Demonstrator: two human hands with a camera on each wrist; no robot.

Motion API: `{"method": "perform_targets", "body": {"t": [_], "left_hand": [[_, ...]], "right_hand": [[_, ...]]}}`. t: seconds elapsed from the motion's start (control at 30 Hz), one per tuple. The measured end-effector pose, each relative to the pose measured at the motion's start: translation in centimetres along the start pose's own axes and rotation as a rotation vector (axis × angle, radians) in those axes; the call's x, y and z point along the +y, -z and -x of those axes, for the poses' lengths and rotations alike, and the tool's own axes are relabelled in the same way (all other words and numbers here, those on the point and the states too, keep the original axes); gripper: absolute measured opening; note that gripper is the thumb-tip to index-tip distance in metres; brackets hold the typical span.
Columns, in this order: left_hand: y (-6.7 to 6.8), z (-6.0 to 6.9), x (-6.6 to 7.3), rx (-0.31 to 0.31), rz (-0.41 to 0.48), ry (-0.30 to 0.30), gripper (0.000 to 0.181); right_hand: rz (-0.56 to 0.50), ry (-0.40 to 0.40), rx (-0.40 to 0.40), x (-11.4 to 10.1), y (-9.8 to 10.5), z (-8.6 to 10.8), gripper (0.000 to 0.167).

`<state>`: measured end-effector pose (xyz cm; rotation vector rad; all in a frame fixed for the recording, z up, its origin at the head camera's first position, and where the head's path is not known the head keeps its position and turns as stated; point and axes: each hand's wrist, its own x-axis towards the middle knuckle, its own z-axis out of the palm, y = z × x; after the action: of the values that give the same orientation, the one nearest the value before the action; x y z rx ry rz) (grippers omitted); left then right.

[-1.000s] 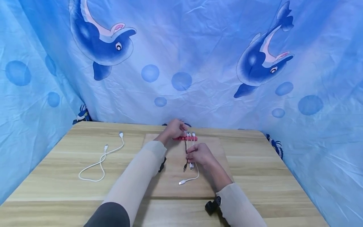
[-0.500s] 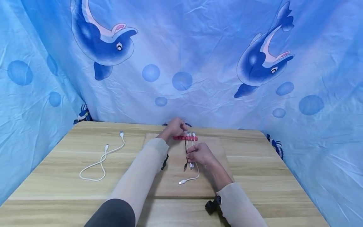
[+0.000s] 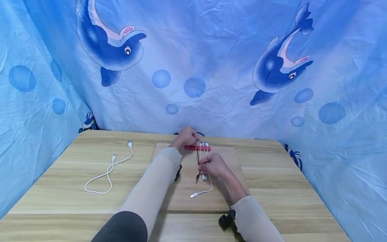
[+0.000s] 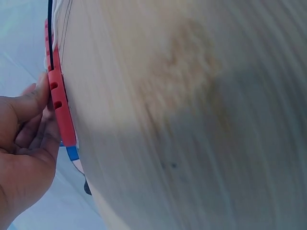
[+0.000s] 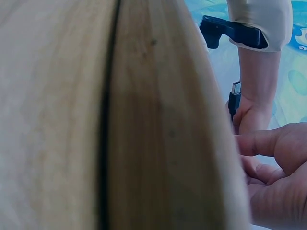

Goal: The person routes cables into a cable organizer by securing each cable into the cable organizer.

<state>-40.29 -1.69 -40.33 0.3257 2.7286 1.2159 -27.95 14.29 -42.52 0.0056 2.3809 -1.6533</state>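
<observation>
A red slotted cable holder (image 3: 190, 148) lies across the far end of a wooden board, with several white cables (image 3: 206, 145) and a black USB cable (image 4: 51, 33) running through it. At the holder's far side my left hand (image 3: 188, 136) pinches the black cable's end, though its fingertips are partly hidden behind the strip. In the left wrist view, bare slots show beside the thumb. My right hand (image 3: 214, 165) pinches the black cable nearer to me, over the white cables. The black cable's small metal-tipped plug (image 5: 234, 99) sticks out past its fingers.
A loose white cable (image 3: 110, 171) lies looped on the table at the left. One white cable's plug (image 3: 194, 195) curves out over the board (image 3: 181, 201). A blue dolphin-print curtain (image 3: 223, 67) stands behind the table.
My left forearm has shifted slightly to the right, while the left hand stays at the holder. The right hand and the cables keep their places.
</observation>
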Motion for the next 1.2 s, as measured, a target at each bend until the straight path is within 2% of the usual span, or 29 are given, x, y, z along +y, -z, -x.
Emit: {"method": "perform_targets", "body": {"t": [0.33, 0.63, 0.97, 1.03, 1.2], "left_hand": [[-0.6, -0.9, -0.4, -0.005, 0.055, 0.107, 0.018], [0.0, -0.8, -0.3, -0.041, 0.049, 0.146, 0.014], [0.6, -0.5, -0.6, -0.058, 0.023, 0.135, 0.023], [0.9, -0.3, -0.6, -0.069, -0.009, 0.114, 0.025], [2.1, 0.3, -0.8, -0.091, -0.155, 0.009, 0.031]], "right_hand": [[0.013, 0.008, 0.014, 0.2, 0.1, 0.2, 0.015], [0.001, 0.019, 0.001, -0.1, 0.1, 0.1, 0.015], [-0.028, 0.014, -0.020, 0.1, 0.1, -0.2, 0.016], [-0.031, 0.008, -0.019, 0.2, 0.1, -0.2, 0.016], [-0.030, -0.002, -0.006, 0.3, 0.1, -0.2, 0.016]]}}
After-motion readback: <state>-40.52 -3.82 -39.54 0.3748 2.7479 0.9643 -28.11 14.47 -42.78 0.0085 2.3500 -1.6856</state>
